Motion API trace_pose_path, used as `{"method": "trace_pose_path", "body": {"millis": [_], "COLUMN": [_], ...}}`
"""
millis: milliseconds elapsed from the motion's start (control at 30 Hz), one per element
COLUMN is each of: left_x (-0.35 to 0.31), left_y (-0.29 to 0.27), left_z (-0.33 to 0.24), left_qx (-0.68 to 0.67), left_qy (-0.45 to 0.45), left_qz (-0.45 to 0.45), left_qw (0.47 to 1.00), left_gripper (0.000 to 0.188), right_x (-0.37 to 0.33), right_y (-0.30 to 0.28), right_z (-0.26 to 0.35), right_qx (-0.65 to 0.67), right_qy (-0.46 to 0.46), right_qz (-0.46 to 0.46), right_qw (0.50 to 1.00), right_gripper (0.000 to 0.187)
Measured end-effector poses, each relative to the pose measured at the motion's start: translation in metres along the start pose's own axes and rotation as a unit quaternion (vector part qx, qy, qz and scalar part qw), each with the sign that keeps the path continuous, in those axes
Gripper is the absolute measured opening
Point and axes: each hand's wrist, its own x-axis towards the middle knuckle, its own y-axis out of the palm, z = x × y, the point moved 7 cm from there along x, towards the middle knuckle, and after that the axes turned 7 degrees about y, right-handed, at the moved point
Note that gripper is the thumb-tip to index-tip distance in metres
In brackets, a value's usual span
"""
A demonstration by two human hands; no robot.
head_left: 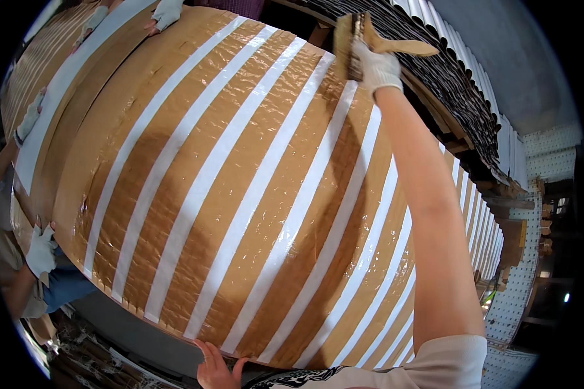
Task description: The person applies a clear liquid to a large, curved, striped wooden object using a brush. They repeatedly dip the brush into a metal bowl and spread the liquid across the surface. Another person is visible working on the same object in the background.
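My right hand (379,70), in a white glove, grips a wide flat brush (405,47) with a wooden handle. The brush is over the far edge of the work surface, its dark-streaked bristles facing left. Below my arm spreads a broad layer of glossy brown sheets (244,155) with evenly spaced white strips between them. Wet-looking shine and wrinkles show across the brown parts. My bare left hand (217,368) is at the near edge of the sheets, thumb and fingers apart, holding nothing.
Co-workers' gloved hands (40,253) rest on the left side, by a smooth brown sheet (104,123) and a wide white band (65,84). Beyond the far edge lies a long stack of dark, wavy-edged layers (448,84). A perforated pale panel (519,298) stands at right.
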Motion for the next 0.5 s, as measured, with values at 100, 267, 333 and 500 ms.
{"method": "trace_pose_path", "body": {"millis": [100,267,333,500], "left_x": [0.003,-0.010,-0.013,-0.015], "left_y": [-0.003,0.007,0.005,0.006], "left_z": [-0.005,-0.001,-0.002,0.001], "left_qx": [0.023,0.060,0.046,0.083], "left_qy": [-0.020,-0.005,0.003,0.009], "left_qz": [0.008,-0.016,-0.011,-0.022], "left_qw": [1.000,0.998,0.999,0.996], "left_gripper": [0.081,0.080,0.082,0.088], "right_x": [-0.072,-0.111,-0.115,-0.087], "right_y": [0.037,0.056,0.014,-0.120], "right_z": [0.062,0.048,0.039,-0.114], "right_qx": [0.078,-0.008,-0.084,-0.064], "right_qy": [0.083,0.073,0.059,0.132], "right_qz": [0.129,0.130,0.106,-0.033], "right_qw": [0.985,0.989,0.989,0.989], "right_gripper": [0.052,0.058,0.058,0.059]}}
